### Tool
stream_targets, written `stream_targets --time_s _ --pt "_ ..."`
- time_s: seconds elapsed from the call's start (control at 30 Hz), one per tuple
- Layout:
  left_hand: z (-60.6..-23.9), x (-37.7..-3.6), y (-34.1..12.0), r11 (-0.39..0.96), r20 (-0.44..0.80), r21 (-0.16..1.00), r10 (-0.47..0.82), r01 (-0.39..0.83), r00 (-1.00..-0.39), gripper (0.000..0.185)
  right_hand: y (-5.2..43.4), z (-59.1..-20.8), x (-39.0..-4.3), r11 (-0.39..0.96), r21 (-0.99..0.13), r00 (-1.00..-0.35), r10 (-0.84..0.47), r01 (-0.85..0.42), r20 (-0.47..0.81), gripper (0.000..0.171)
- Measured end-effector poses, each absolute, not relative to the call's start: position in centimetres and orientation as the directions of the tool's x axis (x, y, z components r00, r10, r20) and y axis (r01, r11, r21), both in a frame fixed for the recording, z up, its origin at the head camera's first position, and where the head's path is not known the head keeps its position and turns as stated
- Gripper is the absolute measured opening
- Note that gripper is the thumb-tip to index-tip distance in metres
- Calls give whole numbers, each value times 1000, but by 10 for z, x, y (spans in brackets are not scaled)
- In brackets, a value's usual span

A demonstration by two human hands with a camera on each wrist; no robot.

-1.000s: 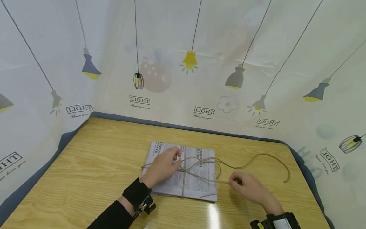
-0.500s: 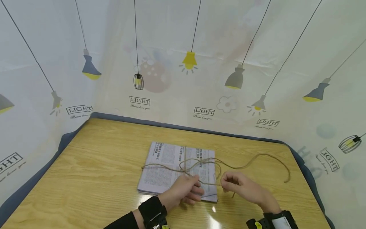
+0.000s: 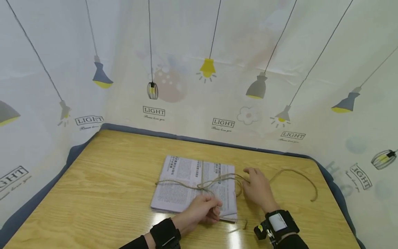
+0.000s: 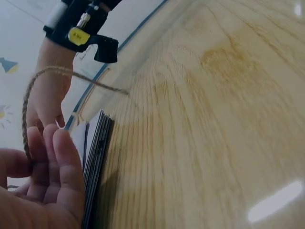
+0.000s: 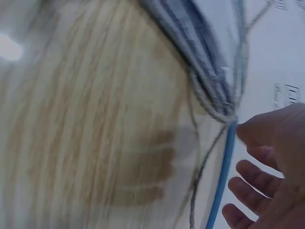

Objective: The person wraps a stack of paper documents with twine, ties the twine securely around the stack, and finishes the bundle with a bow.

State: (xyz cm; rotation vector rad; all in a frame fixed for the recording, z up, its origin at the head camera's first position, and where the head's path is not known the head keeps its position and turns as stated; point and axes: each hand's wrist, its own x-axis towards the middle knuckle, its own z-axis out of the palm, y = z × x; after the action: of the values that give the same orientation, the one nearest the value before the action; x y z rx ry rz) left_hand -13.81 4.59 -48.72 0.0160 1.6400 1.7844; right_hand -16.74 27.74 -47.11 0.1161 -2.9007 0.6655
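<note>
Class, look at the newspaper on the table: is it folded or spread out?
Folded. The newspaper lies as a flat stack with layered edges, and twine crosses over it.

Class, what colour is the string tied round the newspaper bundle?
Light brown jute twine; the head view shows it best.

Right hand (image 3: pixel 257 188) now farther forward

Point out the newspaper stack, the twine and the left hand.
newspaper stack (image 3: pixel 180 193): head view, on the printed top sheet, left half.
twine (image 3: pixel 298 172): head view, on the loose length lying on the table at right.
left hand (image 3: pixel 202 210): head view, on the back of the hand.
</note>
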Motion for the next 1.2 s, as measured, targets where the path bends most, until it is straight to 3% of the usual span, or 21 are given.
stream_targets --time_s 0.1,0.17,0.33,0.5,0.73,0.93,1.2 --pt "-488 -137 42 56 -435 877 511 -477 -741 29 273 -477 -179 949 -299 -984 -46 -97 173 21" --pt "-488 -136 40 75 -429 884 521 -461 -738 29 270 -479 -186 959 -272 -987 -45 -86 156 11" --pt "-486 -136 34 156 -407 908 552 -389 -728 28 266 -483 -203 942 -328 -990 -23 -67 139 5" --pt "-486 -135 32 226 -402 915 548 -334 -733 27 263 -485 -215 926 -372 -994 -29 -66 105 12" --pt "-486 -136 29 257 -423 906 553 -336 -718 27 254 -482 -229 906 -407 -978 -36 -119 204 15" --pt "-486 -135 28 256 -427 904 520 -341 -739 29 249 -483 -236 834 -537 -991 -120 -129 52 14" --pt "-488 -139 15 244 -386 922 498 -302 -777 33 253 -481 -232 859 -498 -992 -115 -120 40 12"
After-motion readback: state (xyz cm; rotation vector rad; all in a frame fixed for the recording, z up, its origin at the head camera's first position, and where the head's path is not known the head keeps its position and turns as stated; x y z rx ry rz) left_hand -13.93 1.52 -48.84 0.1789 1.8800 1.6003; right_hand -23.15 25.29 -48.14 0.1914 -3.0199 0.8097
